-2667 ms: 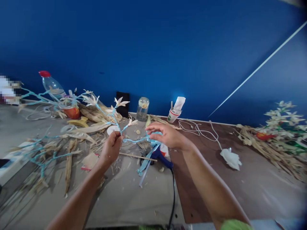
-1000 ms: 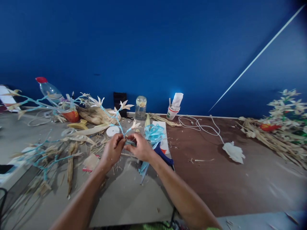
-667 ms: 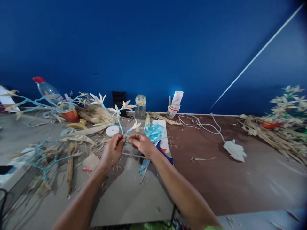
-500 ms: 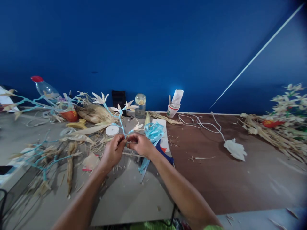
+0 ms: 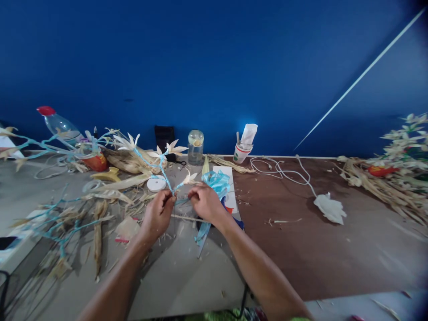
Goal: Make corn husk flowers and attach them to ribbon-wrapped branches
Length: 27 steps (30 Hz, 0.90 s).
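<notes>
Above the grey-and-brown bench [image 5: 187, 281], one branching stem wrapped in light blue [image 5: 166, 178], bearing four pale pointed-petal flowers, rises from the grasping fingers of the left hand [image 5: 159, 213]. Just beside it, the right hand [image 5: 207, 205] curls its fingers; whether they grip anything I cannot tell. Beyond are one shiny light-blue ribbon bunch [image 5: 218, 181] and one flat white round spool [image 5: 156, 183].

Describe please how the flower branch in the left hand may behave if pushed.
The branch seems fairly stiff: though thin, it stands above the left hand without drooping. Its flowers look papery, so they may tear easily.
</notes>
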Motion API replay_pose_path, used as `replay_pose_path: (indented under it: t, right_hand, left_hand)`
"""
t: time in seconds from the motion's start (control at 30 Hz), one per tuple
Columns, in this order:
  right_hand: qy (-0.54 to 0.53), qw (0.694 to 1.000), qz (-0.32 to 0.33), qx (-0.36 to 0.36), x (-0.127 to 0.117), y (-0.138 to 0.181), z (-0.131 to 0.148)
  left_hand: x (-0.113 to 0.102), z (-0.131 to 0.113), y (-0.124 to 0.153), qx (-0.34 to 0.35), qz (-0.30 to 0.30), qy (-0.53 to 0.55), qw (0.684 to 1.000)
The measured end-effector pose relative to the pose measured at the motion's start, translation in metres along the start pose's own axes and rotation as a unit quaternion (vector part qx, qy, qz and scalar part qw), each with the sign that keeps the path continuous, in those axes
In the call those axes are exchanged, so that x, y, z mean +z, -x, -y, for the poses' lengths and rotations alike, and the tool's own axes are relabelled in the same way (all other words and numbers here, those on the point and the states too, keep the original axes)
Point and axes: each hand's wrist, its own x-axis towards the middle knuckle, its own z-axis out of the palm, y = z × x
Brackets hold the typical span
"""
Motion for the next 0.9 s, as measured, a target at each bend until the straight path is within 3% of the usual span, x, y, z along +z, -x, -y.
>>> replay_pose_path:
  t: [0.17,0.3,0.37,0.5,0.7,0.77,0.9]
  right_hand:
    - [-0.001,0.999,-0.004,-0.040,-0.009,0.000,-0.015]
    - [0.022,0.996,-0.080,-0.034,-0.014,0.000,-0.019]
    - [0.001,0.992,-0.102,-0.074,-0.013,0.002,-0.013]
    - [-0.086,0.985,-0.048,-0.141,0.002,0.003,0.002]
    - [-0.156,0.986,0.030,-0.042,0.018,-0.004,0.009]
    - [-0.149,0.987,0.056,-0.024,0.014,-0.006,0.007]
    - [-0.036,0.994,0.074,-0.067,0.008,-0.005,0.005]
  left_hand:
    - [0.000,0.001,-0.001,-0.025,-0.013,0.032,0.999]
    - [0.002,0.005,-0.002,-0.039,-0.024,0.040,0.998]
    - [0.002,0.005,-0.002,-0.041,-0.024,0.026,0.999]
    - [0.002,0.001,-0.001,-0.039,-0.016,-0.006,0.999]
    - [0.001,0.002,0.001,-0.013,-0.020,-0.049,0.999]
    - [0.002,0.004,0.002,-0.011,-0.015,-0.058,0.998]
    - [0.004,0.006,0.001,-0.007,-0.007,-0.062,0.998]
